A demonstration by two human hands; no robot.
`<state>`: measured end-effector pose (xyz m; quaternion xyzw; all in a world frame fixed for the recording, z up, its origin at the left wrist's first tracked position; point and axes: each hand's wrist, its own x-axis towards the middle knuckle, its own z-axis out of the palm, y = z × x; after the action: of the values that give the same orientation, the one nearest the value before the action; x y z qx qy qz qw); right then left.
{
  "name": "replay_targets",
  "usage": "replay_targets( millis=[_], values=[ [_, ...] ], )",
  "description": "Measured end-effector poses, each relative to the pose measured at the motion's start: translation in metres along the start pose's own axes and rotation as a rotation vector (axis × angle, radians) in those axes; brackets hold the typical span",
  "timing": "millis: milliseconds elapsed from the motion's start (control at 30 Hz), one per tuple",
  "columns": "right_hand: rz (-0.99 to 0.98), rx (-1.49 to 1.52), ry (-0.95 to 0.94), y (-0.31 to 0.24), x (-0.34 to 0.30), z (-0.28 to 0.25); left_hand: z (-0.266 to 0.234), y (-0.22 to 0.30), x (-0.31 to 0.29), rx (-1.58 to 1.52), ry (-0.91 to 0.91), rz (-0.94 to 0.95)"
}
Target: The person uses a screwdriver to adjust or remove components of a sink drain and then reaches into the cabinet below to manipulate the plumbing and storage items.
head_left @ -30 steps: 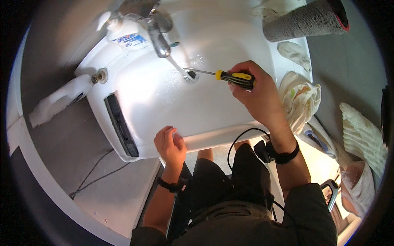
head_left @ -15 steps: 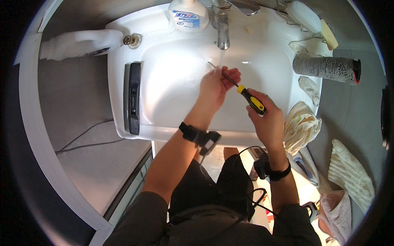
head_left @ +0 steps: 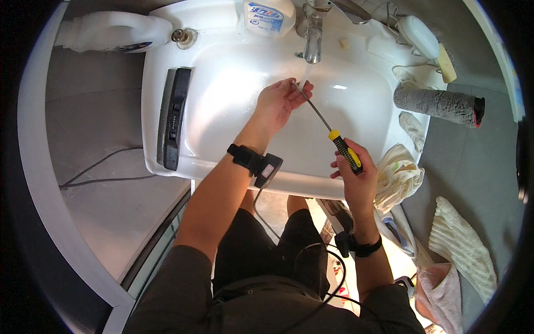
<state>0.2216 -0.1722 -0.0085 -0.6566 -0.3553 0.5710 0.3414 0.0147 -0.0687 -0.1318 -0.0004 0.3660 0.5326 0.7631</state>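
A screwdriver [head_left: 319, 116] with a yellow and black handle and a long metal shaft slants over the white sink [head_left: 233, 128]. Its handle is in the curled fingers of my right hand [head_left: 360, 177]. At the other end, the thumb and fingers of my left hand [head_left: 272, 106] close around the shaft near its tip. Most of the shaft shows bare between the two hands. Just beyond my left hand is the metal faucet [head_left: 313, 44], whose spout points down into the basin.
On the sink's left rim lies a long black object [head_left: 174, 119]. White bottles [head_left: 270, 16] stand behind and at the far left [head_left: 119, 30]. To the right are a grey fuzzy roller [head_left: 436, 104], a soap dish [head_left: 418, 36], yellow soap [head_left: 446, 64] and crumpled cloths [head_left: 399, 175].
My left hand has slid along the shaft to the tip, which stuck out past it before. More of the shaft shows now. The whole view has shifted slightly.
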Motion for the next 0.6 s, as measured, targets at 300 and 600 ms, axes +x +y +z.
replay_targets(
  millis=[300, 600],
  values=[
    [-0.063, -0.316, 0.019, 0.021, 0.009, -0.004, 0.008, -0.002, -0.017, 0.032, 0.012, 0.001],
    [0.003, -0.188, 0.014, 0.024, 0.007, -0.010, 0.004, 0.007, -0.015, 0.156, 0.098, -0.030]
  ],
)
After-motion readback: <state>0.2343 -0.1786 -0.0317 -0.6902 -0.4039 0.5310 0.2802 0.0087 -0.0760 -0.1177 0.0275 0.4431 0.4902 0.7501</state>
